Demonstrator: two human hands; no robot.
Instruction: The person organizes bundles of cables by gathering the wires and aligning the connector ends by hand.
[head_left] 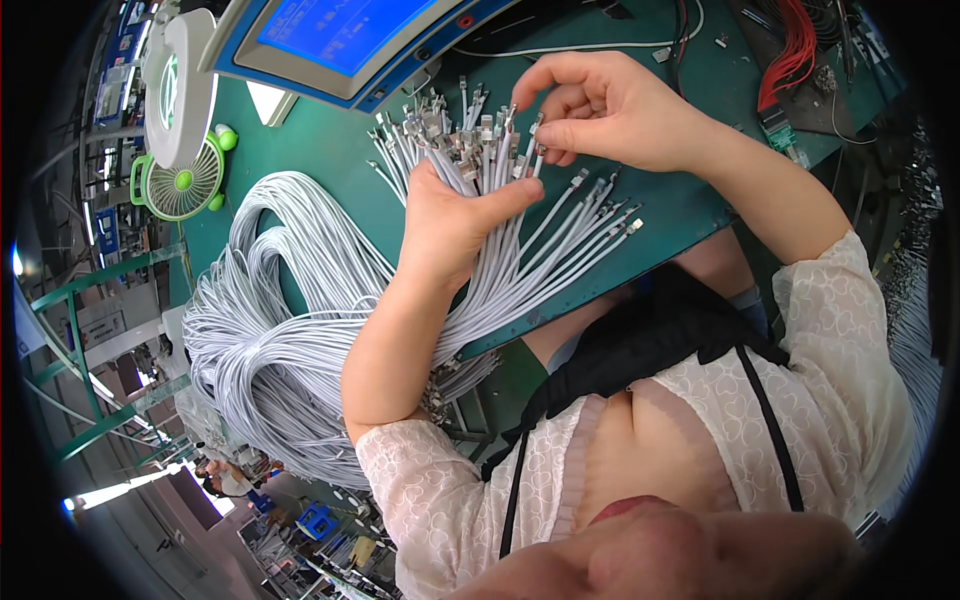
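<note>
A thick bundle of white cables [485, 262] with small metal-and-plastic connector ends [440, 125] fans out over the green table. My left hand [445, 222] is wrapped about the bundle just below the connectors, thumb lying across the top; its other fingers are mostly hidden. At the right side of the bundle, my right hand [610, 112] has thumb and forefinger bent around the end of a single white cable [537, 135]. Several more cable ends [600, 215] spread apart to the right of my left hand, near the table's edge. The cables' long looped coil [270, 330] lies to the left.
A device with a blue screen [335, 35] stands at the far side of the green table [690, 215]. To the left are a small green fan [183, 180] and a white ring-shaped lamp [180, 90]. Red wires [790, 55] with a green circuit board [778, 132] lie far right.
</note>
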